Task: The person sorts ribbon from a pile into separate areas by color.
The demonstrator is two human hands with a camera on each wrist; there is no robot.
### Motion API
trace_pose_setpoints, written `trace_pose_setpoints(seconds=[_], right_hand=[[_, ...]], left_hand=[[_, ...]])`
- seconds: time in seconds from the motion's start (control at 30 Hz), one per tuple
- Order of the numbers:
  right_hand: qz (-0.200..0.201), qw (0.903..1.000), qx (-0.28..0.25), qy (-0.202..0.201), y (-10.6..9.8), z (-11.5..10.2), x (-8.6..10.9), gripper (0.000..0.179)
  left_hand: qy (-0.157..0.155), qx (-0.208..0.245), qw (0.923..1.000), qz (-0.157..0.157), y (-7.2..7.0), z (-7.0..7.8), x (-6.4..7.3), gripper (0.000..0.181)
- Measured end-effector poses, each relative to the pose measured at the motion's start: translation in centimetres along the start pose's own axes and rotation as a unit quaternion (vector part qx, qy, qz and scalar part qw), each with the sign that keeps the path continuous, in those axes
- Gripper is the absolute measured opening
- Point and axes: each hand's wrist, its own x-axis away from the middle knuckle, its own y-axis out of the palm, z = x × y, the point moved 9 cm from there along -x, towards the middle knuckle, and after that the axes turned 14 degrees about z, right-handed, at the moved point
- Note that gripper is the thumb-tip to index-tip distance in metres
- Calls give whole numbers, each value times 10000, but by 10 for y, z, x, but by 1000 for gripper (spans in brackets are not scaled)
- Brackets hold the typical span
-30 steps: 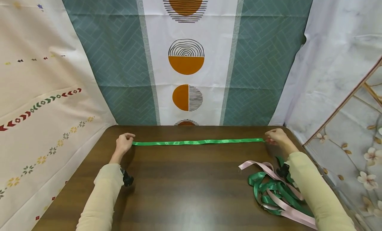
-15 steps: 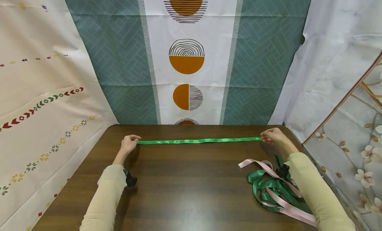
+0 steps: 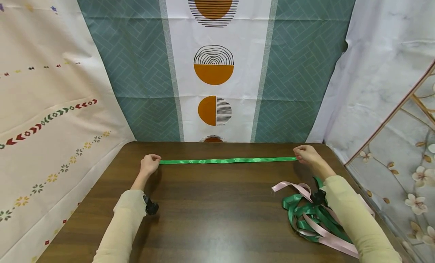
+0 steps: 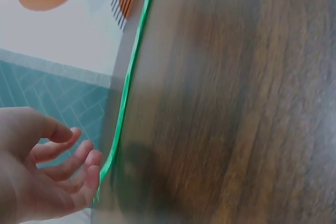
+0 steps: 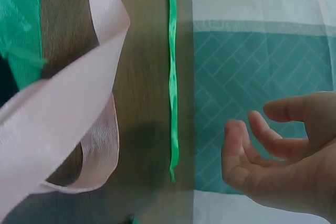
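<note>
A narrow bright green ribbon (image 3: pixel 224 161) lies stretched across the table's far part. By its left end is my left hand (image 3: pixel 148 165); in the left wrist view the thumb stands apart from the loosely bent fingers (image 4: pixel 68 169). The ribbon end there passes beside the little finger, and whether they touch I cannot tell. At the opposite end hovers my right hand (image 3: pixel 307 154). In the right wrist view its fingers (image 5: pixel 233 150) are loosely curved, hold nothing and stand apart from the ribbon's tip.
Near my right forearm lies a tangled heap of dark green ribbon (image 3: pixel 290 202) and pink ribbon (image 3: pixel 334 243). The brown wooden table (image 3: pixel 204 217) ends at a patterned cloth backdrop (image 3: pixel 217 82). Cloth also hangs at both sides. Dark wrist cameras (image 3: pixel 151 207) sit on the sleeves.
Both hands have shifted slightly inward, left hand rightward and right hand leftward. The ribbon stays laid out between them, its visible stretch a little shorter. The heap has not moved noticeably.
</note>
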Motion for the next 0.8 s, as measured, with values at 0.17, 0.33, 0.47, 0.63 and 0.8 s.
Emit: trace_pose_setpoints(seconds=[0.17,0.33,0.47,0.63,0.8], right_hand=[[142,9998,79,-112,3,-7,2,44],[327,9988,162,-337,6,-14,2,42],[496,9970,286,-521,9,-21,3,39],[550,9956,328,-683,14,-30,6,37],[609,9941,384,-811,20,-40,11,36]], left_hand=[[-145,41,9999,-20,1,6,5,34],[-167,73,9998,14,2,12,9,34],[-111,112,9999,68,3,17,12,34],[88,138,9998,91,4,26,14,33],[148,264,9995,-49,5,32,18,33]])
